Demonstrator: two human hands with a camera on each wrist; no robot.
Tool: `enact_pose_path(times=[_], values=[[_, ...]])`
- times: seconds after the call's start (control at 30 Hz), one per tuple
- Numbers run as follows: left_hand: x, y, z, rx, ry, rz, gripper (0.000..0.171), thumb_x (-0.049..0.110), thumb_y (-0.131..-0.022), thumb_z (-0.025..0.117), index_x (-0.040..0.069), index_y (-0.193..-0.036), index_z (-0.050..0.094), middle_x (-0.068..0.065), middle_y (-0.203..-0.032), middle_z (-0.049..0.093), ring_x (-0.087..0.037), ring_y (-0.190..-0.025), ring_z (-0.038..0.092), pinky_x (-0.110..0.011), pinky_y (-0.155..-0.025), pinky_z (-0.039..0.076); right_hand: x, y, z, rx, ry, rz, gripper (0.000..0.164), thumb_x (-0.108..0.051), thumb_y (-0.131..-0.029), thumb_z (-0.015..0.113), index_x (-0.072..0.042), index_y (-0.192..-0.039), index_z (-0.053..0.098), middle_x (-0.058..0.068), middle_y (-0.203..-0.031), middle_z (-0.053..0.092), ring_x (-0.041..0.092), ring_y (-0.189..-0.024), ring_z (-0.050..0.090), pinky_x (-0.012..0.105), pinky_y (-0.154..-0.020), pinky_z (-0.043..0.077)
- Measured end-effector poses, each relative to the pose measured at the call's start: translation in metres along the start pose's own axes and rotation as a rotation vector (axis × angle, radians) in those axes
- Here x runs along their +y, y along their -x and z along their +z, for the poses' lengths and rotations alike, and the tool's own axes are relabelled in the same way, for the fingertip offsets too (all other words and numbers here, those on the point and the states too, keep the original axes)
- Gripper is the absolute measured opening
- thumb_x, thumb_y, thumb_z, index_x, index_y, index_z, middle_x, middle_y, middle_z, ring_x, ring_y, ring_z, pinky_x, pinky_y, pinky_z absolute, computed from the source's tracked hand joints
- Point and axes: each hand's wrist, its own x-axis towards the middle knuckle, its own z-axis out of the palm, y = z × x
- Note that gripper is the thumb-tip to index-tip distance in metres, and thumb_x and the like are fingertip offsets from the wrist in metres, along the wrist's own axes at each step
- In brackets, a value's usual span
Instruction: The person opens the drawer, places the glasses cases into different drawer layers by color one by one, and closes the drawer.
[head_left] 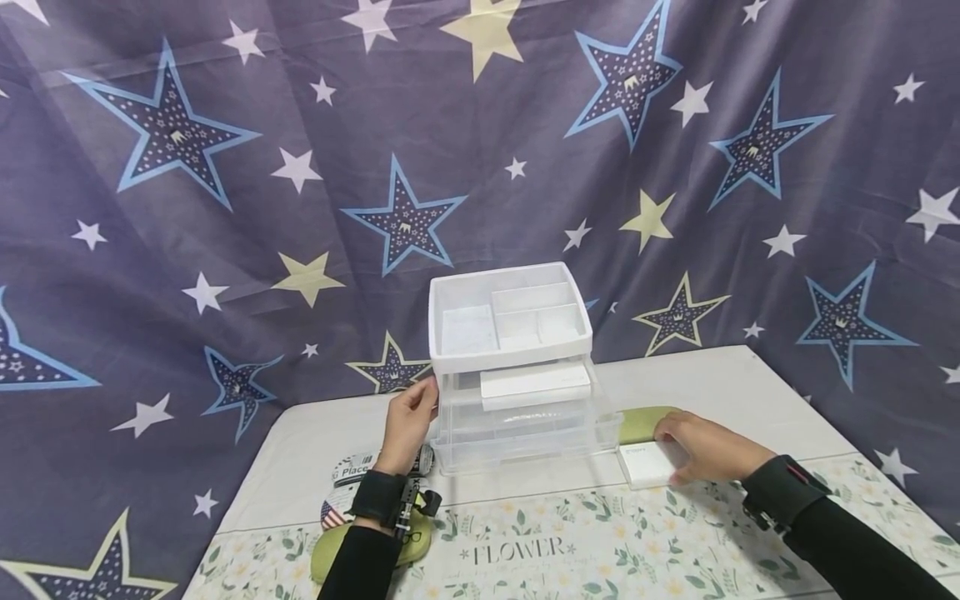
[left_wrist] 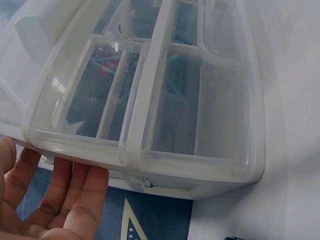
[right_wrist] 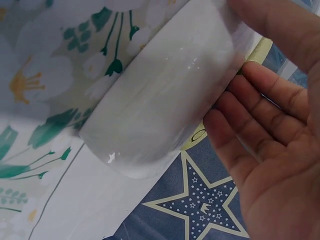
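A clear plastic drawer unit with a white divided top tray stands mid-table. My left hand rests against its left side; in the left wrist view the fingers reach to the unit's edge, fairly straight. To the right of the unit, my right hand grips a flat white box low over the table. The right wrist view has the thumb on one side of the glossy box and the fingertips along another. A green glasses case is just behind the box.
Another white box lies inside the unit's upper level. Left of the unit are a round labelled package with a flag print and a second green glasses case. A flowered cloth covers the table's front; a star-patterned curtain hangs behind.
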Motion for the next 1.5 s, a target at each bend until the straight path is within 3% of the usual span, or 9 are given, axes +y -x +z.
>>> enact_pose_path(times=[0.27, 0.43, 0.6, 0.73, 0.93, 1.17, 1.4, 1.5], values=[[0.0, 0.001, 0.001, -0.009, 0.015, -0.001, 0.045, 0.03, -0.107, 0.058, 0.001, -0.14, 0.06, -0.021, -0.138, 0.061, -0.038, -0.126, 0.061, -0.038, -0.103, 0.055, -0.004, 0.003, 0.0, -0.043, -0.004, 0.0, 0.068, -0.03, -0.064, 0.099, -0.002, -0.119, 0.069, 0.004, -0.112, 0.058, 0.018, -0.096, 0.057, 0.038, -0.081, 0.057], [-0.001, 0.002, 0.0, -0.013, 0.029, 0.011, 0.046, 0.031, -0.107, 0.058, 0.0, -0.141, 0.06, -0.022, -0.138, 0.061, -0.04, -0.127, 0.059, -0.038, -0.103, 0.055, -0.008, 0.004, -0.002, -0.056, 0.008, 0.01, 0.065, -0.029, -0.066, 0.098, -0.004, -0.119, 0.07, 0.006, -0.116, 0.059, 0.02, -0.1, 0.059, 0.039, -0.083, 0.058], [0.001, 0.003, -0.002, -0.014, 0.008, 0.02, 0.047, 0.035, -0.107, 0.057, 0.004, -0.141, 0.061, -0.019, -0.139, 0.06, -0.036, -0.127, 0.061, -0.043, -0.106, 0.053, -0.008, 0.002, -0.004, -0.07, 0.038, -0.016, 0.063, -0.03, -0.068, 0.096, -0.003, -0.119, 0.07, 0.007, -0.115, 0.061, 0.021, -0.1, 0.061, 0.042, -0.084, 0.059], [0.002, 0.003, -0.004, -0.018, 0.009, 0.019, 0.046, 0.034, -0.107, 0.056, 0.004, -0.141, 0.06, -0.019, -0.142, 0.059, -0.035, -0.127, 0.06, -0.048, -0.108, 0.05, -0.007, 0.0, -0.005, -0.091, 0.056, -0.047, 0.061, -0.031, -0.07, 0.095, -0.003, -0.118, 0.071, 0.004, -0.108, 0.062, 0.018, -0.093, 0.06, 0.039, -0.078, 0.058], [0.0, 0.003, -0.003, -0.021, 0.02, 0.021, 0.045, 0.033, -0.107, 0.056, 0.003, -0.14, 0.061, -0.02, -0.139, 0.06, -0.04, -0.128, 0.058, -0.043, -0.107, 0.052, -0.005, -0.001, -0.006, -0.099, 0.087, -0.113, 0.054, -0.031, -0.07, 0.095, -0.007, -0.112, 0.072, -0.004, -0.097, 0.058, 0.009, -0.083, 0.052, 0.03, -0.065, 0.051], [0.001, 0.002, -0.002, -0.028, 0.014, 0.027, 0.044, 0.03, -0.109, 0.054, 0.0, -0.141, 0.059, -0.023, -0.139, 0.059, -0.04, -0.128, 0.059, -0.041, -0.106, 0.052, -0.004, 0.001, -0.014, -0.112, 0.108, -0.144, 0.055, -0.033, -0.07, 0.094, -0.006, -0.112, 0.072, -0.003, -0.097, 0.059, 0.01, -0.083, 0.054, 0.032, -0.065, 0.052], [0.031, 0.015, -0.001, -0.04, 0.014, 0.018, 0.041, 0.021, -0.109, 0.054, -0.006, -0.14, 0.058, -0.029, -0.137, 0.058, -0.046, -0.127, 0.057, -0.043, -0.105, 0.053, -0.005, 0.001, -0.024, -0.131, 0.122, -0.128, 0.053, -0.03, -0.068, 0.096, -0.007, -0.109, 0.073, -0.006, -0.095, 0.059, 0.008, -0.083, 0.055, 0.032, -0.068, 0.054], [0.037, 0.017, -0.001, -0.039, 0.008, 0.008, 0.04, 0.019, -0.109, 0.053, -0.006, -0.14, 0.058, -0.03, -0.137, 0.058, -0.046, -0.127, 0.057, -0.045, -0.105, 0.053, -0.007, 0.0, -0.033, -0.14, 0.129, -0.145, 0.051, -0.027, -0.066, 0.097, -0.008, -0.107, 0.073, -0.007, -0.093, 0.059, 0.011, -0.083, 0.057, 0.032, -0.068, 0.055]])
